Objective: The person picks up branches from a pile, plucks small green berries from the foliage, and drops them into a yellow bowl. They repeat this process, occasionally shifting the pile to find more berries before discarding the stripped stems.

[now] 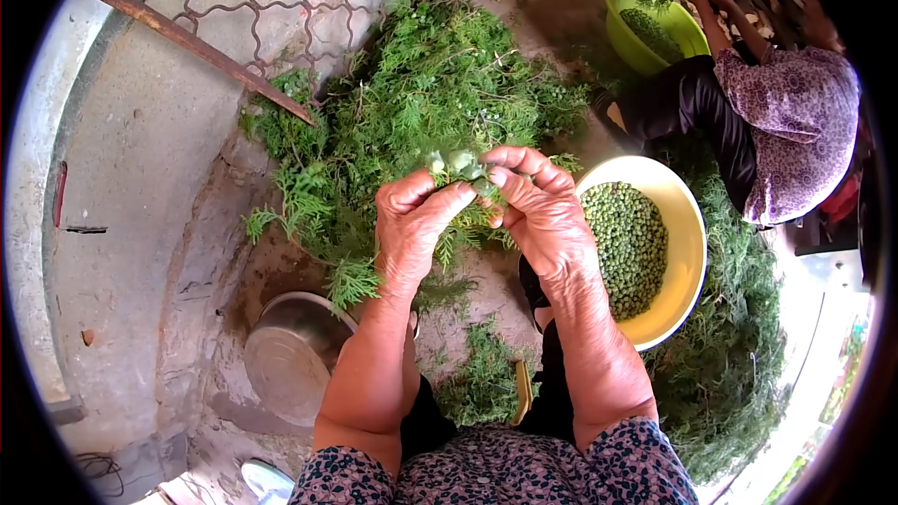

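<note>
Green fruit cluster (pixel 460 164) | pale, rounded, slightly blurred | held between left fingers (pixel 447 203) and right fingers (pixel 516 189)

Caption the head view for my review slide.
Left hand and right hand hold a green sprig, with a yellow basin of green pieces to the right.

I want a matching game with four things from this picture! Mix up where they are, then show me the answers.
Things:
1. metal bowl
2. yellow basin
3. lime-green basin
4. small green sprig

Places:
A. in front of the other person, at the top right
B. pinched between the fingertips of the left hand and right hand
C. on the floor beside the left forearm
D. beside the right forearm, with many little green balls inside

Right pairs: 1-C, 2-D, 3-A, 4-B
</note>
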A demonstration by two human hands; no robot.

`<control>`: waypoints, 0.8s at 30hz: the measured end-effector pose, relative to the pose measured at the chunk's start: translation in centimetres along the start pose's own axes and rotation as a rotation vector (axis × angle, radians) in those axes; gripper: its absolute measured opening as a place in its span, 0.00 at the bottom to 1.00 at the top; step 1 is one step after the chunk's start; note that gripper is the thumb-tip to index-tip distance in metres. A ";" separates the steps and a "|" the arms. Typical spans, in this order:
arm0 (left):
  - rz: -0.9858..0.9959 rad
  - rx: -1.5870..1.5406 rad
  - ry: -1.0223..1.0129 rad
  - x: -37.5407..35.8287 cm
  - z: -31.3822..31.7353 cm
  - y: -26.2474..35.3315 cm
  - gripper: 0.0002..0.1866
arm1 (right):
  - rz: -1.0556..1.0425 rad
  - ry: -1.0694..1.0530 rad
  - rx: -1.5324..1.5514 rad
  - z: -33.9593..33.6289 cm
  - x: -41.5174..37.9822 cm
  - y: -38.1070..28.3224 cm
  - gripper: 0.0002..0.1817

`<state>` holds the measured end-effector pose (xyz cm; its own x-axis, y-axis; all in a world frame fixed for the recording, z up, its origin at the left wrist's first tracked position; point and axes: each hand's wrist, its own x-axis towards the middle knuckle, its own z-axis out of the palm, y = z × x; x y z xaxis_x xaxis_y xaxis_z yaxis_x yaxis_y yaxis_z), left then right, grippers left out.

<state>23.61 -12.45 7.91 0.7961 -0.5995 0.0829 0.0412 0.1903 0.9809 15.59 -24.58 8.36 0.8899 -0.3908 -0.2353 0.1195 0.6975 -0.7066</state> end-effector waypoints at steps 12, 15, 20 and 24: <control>-0.046 0.005 0.121 0.2 0.6 -0.5 0.17 | -0.087 -0.046 0.181 -1.0 0.0 -0.7 0.08; -0.034 0.048 0.152 0.2 0.3 -1.0 0.19 | -0.234 -0.019 -0.326 -0.1 -0.6 -0.9 0.09; -0.018 0.095 0.148 0.1 0.0 -1.4 0.22 | -0.558 0.056 -0.895 0.7 -0.4 0.2 0.12; -0.088 -0.006 0.152 0.0 0.1 -0.9 0.24 | -0.499 0.079 -0.942 0.4 -0.5 0.3 0.12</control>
<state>23.46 -12.70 7.05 0.8713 -0.4897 -0.0311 0.1180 0.1477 0.9820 15.36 -23.96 8.53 0.7995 -0.5649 0.2040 0.0439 -0.2838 -0.9579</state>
